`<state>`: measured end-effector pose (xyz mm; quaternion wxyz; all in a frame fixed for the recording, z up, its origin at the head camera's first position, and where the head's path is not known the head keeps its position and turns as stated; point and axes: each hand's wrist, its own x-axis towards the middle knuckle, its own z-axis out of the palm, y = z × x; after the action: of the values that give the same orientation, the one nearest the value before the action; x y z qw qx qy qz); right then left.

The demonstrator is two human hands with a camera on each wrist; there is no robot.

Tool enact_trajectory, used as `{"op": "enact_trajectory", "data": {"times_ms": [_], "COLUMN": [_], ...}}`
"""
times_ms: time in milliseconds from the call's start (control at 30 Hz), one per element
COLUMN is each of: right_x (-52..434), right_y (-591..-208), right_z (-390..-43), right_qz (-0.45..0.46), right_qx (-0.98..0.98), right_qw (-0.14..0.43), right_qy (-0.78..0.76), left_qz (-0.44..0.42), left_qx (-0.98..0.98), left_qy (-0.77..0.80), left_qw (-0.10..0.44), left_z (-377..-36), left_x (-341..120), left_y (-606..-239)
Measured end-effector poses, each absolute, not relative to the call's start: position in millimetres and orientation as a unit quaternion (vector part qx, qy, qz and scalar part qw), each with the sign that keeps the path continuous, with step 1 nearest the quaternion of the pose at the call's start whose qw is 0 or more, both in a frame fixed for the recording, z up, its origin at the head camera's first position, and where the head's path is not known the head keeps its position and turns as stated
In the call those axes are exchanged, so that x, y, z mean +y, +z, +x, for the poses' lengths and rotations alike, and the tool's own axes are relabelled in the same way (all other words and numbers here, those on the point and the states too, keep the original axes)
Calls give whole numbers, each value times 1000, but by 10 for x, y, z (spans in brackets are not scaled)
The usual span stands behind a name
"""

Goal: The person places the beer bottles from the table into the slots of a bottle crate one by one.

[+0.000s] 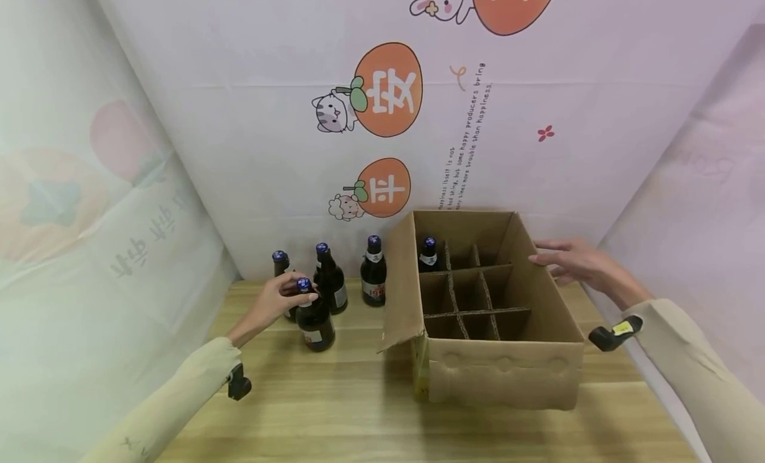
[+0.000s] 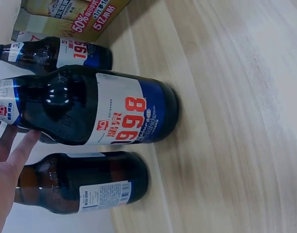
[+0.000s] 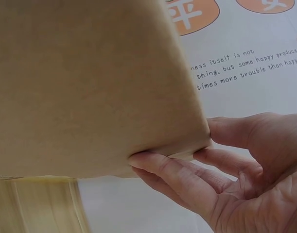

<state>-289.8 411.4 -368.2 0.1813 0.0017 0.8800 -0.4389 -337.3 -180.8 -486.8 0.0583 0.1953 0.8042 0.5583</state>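
Observation:
My left hand holds a dark beer bottle by its neck, below the blue cap. The bottle stands upright in the head view; its white and blue label with red 1998 faces the left wrist camera. My right hand grips the right side of an open cardboard box near its back corner. In the right wrist view its fingers bend around the edge of the brown cardboard. One capped bottle sits in the box's back left compartment; the dividers form several cells.
Behind the held bottle stand two more bottles, one farther left and one just right. Another bottle stands beside the box's left flap. A printed white wall covering rises behind the wooden table.

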Motion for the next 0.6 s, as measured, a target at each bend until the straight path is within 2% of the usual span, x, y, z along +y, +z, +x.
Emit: {"op": "enact_trajectory", "data": {"times_ms": [600], "right_x": [4113], "right_y": [-3667], "right_z": [-2923], "right_qz": [11], "right_qx": [863], "right_qw": [208], "right_qy": [-460], "left_qz": [202], "left_qx": [823], "left_qy": [529], "left_qw": [54], "left_z": [-3329], "left_x": [-1878], "left_y": [-4949]}}
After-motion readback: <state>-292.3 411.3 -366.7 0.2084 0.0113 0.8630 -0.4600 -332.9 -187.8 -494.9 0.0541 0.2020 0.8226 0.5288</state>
